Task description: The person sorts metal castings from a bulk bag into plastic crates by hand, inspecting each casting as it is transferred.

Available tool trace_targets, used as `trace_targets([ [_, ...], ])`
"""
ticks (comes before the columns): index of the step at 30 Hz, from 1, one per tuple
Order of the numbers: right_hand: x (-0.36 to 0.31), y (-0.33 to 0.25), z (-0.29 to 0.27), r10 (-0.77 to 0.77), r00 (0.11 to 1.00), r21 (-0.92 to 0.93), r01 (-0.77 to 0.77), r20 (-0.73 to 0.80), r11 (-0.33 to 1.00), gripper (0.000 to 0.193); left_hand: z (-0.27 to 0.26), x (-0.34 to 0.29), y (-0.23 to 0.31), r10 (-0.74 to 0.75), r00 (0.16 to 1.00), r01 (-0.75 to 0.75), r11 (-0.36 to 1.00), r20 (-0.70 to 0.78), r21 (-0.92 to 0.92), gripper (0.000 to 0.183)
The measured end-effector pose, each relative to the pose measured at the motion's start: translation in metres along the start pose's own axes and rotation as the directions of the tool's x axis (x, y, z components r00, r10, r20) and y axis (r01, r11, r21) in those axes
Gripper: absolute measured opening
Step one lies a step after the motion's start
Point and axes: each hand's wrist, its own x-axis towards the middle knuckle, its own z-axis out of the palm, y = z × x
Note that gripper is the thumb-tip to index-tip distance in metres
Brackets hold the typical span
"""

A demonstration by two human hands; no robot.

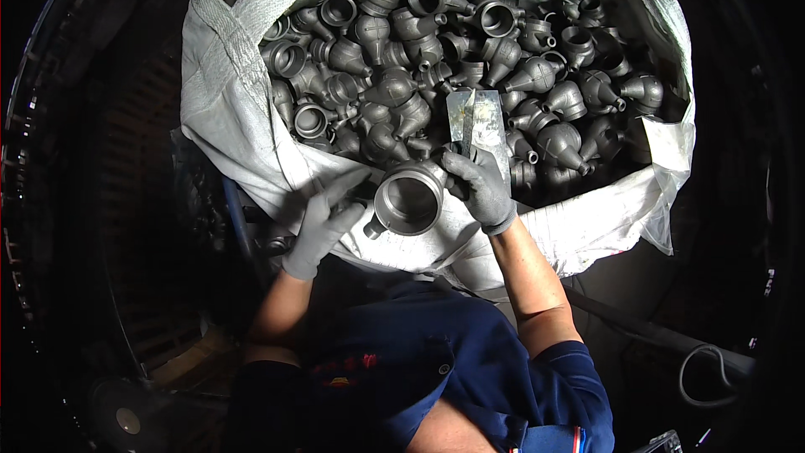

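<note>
A dark grey metal pipe fitting [409, 201] is in front of me at the near edge of a bag, its wide round mouth facing up. My right hand [482, 190], in a grey glove, is closed at the fitting's right side, thumb and fingers by its neck. My left hand [327, 222], also gloved, is open at the fitting's left, fingers stretched toward it; whether they touch is unclear. Just beyond my right hand lies a shiny flat rectangular sheet [488, 122] with a narrow strip [467, 122] along it. The strip's lower end runs to my glove, where its end is hidden.
The big white woven bag [239, 130] holds a heap of similar fittings [394, 88]. Its folded rim runs round the heap, and clear plastic [667, 201] hangs at the right. A grey bar [654, 331] and a looped cable [683, 377] are at lower right.
</note>
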Motion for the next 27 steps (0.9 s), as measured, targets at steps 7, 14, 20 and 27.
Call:
trace_targets([
  [7,-0.002,-0.005,0.031,0.051,0.993,-0.224,-0.027,0.104,0.974,0.019,0.024,0.038,-0.063,-0.167,0.887,0.438,0.007,0.43,-0.899,0.056],
  [14,-0.038,0.045,0.008,0.155,0.988,-0.055,-0.156,-0.017,0.986,0.035,0.026,0.03,-0.085,-0.045,0.978,-0.114,0.707,-0.205,-0.698,0.044],
  [20,-0.065,0.046,0.031,0.251,0.96,0.088,-0.263,0.121,0.961,0.033,0.028,0.04,-0.057,-0.222,0.958,-0.091,0.371,-0.184,-0.924,0.047],
  [27,-0.061,0.038,0.025,0.126,0.991,0.205,-0.134,0.051,0.969,0.047,0.017,0.032,-0.053,-0.15,0.977,-0.068,0.438,-0.148,-0.896,0.041],
])
